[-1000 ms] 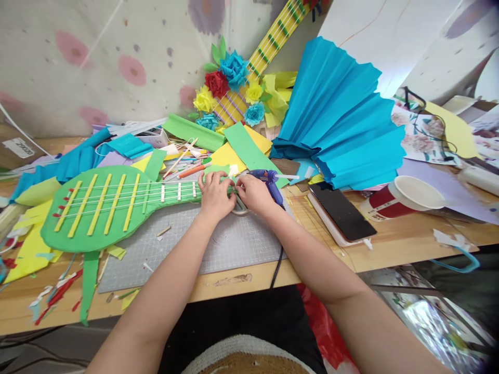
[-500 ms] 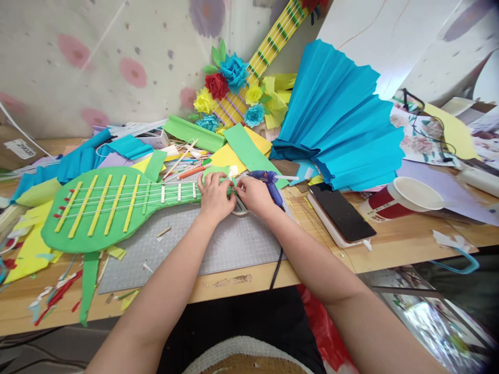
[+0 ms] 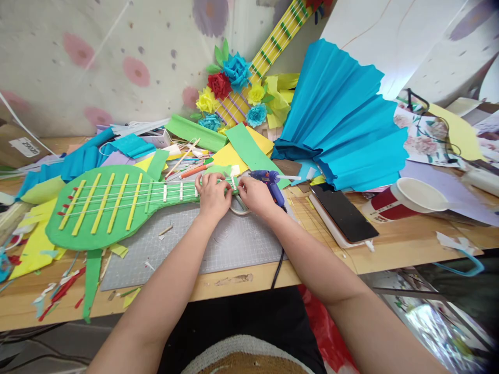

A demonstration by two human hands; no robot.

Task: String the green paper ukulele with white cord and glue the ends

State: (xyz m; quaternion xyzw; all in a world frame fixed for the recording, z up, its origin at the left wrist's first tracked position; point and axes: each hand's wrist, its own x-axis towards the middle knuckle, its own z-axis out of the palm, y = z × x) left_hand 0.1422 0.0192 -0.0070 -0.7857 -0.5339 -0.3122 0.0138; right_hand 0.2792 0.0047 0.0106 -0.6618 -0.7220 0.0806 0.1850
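Note:
A green paper guitar lies across the left side of the table, with yellow strips on its body, white strings and short white frets along the neck. Over the far part of the neck, my left hand is closed, fingers curled around it. My right hand is at the neck's tip with its fingertips pinched together; what they grip is hidden. A white fret shows between the hands. Just behind my right hand rests a blue glue gun with a white glue stick in its back. A grey cutting mat lies beneath the neck.
Right of the hands are a black phone on a white object and a paper cup. Behind stand a blue pleated paper fan shape and a yellow paper guitar with paper flowers. Paper scraps cover the left side.
The right fingertips have shifted slightly right, away from the left hand, so a white fret now shows between them. The view has moved a little; my left hand stays on the neck.

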